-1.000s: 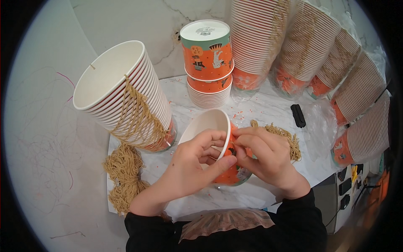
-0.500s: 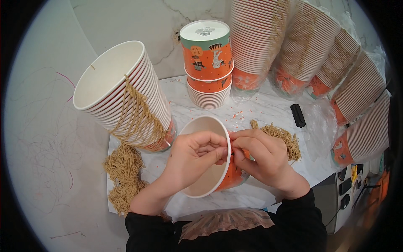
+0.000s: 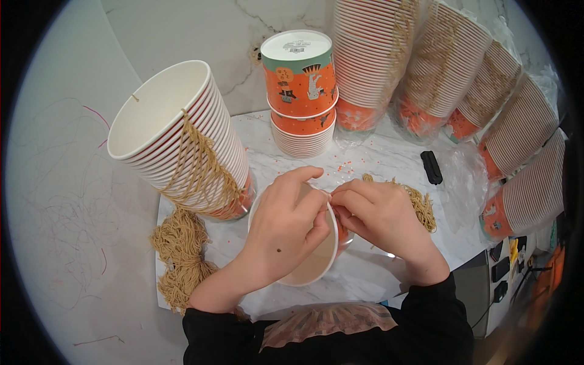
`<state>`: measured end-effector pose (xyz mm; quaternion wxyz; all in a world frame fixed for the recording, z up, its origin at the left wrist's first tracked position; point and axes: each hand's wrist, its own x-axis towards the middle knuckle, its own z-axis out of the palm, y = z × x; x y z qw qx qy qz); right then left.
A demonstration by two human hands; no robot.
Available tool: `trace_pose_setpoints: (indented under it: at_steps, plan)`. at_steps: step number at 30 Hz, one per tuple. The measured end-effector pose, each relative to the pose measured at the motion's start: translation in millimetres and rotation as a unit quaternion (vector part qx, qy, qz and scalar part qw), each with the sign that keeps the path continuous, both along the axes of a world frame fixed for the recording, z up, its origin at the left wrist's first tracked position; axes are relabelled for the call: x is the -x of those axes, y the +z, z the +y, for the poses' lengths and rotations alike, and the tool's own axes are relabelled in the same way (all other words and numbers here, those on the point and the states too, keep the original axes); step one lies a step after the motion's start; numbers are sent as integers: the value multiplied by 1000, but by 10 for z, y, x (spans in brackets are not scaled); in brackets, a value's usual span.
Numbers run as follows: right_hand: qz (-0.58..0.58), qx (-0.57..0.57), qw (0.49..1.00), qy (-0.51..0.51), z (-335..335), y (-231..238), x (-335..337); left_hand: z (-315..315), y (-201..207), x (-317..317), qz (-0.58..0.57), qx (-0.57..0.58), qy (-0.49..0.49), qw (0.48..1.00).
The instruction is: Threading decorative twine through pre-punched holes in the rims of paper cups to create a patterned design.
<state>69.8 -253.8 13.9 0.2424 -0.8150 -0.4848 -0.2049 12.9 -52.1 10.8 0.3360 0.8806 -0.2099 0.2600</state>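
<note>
A white-rimmed paper bucket (image 3: 293, 280), orange outside and white inside, stands before me with its mouth tipped toward me. My left hand (image 3: 286, 222) reaches across its mouth; the index finger is stretched out, while the other fingers bend to the far right rim. Just outside that rim, my right hand (image 3: 374, 213) is closed in a pinch. The two hands nearly meet there. What the fingertips hold is too small and hidden to make out. Behind my right hand lies a bundle of tan cord (image 3: 420, 204).
Left stands a tall stack of nested buckets (image 3: 222, 131) draped with cord pieces, beside a larger cord bundle (image 3: 182, 255). An upside-down bucket (image 3: 298, 79) tops a stack behind. Several bagged stacks (image 3: 450, 67) line the back right, near a black object (image 3: 432, 167).
My left hand has turned over with its back upward and its index finger lifted. The bucket has shifted slightly left. My right hand stays pinched at the rim.
</note>
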Motion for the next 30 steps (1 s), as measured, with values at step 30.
trace_pose_setpoints:
  at_steps: [30]
  plan:
    - [642,-214,721,147,5,-96,-166,84,100,214,110,-39,-5,993]
